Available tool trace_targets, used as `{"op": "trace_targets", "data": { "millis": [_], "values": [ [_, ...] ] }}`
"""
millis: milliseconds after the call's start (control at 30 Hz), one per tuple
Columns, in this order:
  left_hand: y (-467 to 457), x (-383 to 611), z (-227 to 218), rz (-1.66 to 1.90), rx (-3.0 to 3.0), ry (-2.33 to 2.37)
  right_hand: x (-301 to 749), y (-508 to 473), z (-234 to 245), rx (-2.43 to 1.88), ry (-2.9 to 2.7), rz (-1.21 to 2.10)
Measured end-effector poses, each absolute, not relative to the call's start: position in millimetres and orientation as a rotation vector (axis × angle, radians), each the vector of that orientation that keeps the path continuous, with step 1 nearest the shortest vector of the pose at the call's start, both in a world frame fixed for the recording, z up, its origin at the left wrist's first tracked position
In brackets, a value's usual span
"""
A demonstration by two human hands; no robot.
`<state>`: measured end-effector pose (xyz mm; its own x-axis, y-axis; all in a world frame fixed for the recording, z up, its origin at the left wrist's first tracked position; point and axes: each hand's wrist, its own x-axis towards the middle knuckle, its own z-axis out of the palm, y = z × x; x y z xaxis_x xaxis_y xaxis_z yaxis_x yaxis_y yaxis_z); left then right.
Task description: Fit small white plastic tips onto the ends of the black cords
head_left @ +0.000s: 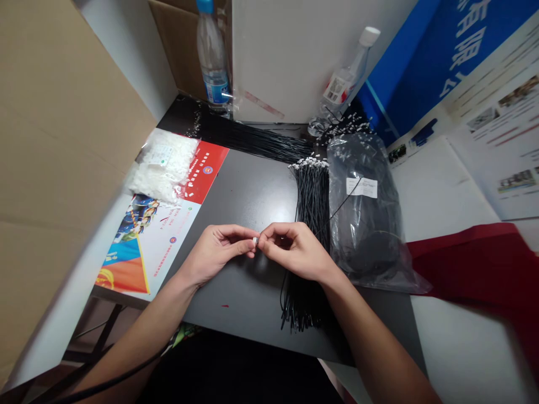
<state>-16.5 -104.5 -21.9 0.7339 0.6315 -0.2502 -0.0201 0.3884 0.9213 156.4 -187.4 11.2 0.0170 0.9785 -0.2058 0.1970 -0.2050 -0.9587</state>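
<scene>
Over the dark table, my left hand [223, 247] pinches a small white plastic connector [255, 240] between thumb and index finger. My right hand [295, 247] is closed in a pinch right beside it, its fingertips meeting those of the left. What the right fingertips hold is hidden; it may be a thin wire end. Under and beyond the right hand lies a thick bundle of black wires [312, 193] with white connectors on their far ends. A clear plastic bag of black wires [364, 235] with a white label lies to its right.
A bag of white connectors [162, 165] lies on a printed leaflet [172, 238] at the left. More black wires [256, 137] stretch along the back. Two plastic bottles, one blue-capped [213, 62] and one white-capped [347, 78], stand there. Cardboard [63, 140] rises at the left, red cloth [475, 258] at the right.
</scene>
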Motion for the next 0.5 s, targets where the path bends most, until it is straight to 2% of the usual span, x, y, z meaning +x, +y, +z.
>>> {"op": "trace_targets", "data": {
  "millis": [500],
  "values": [
    [-106.1, -15.5, -18.7, 0.439, 1.174, 0.656, 156.0, -187.7, 12.9, -1.614, -1.315, 1.201]
  ]
}}
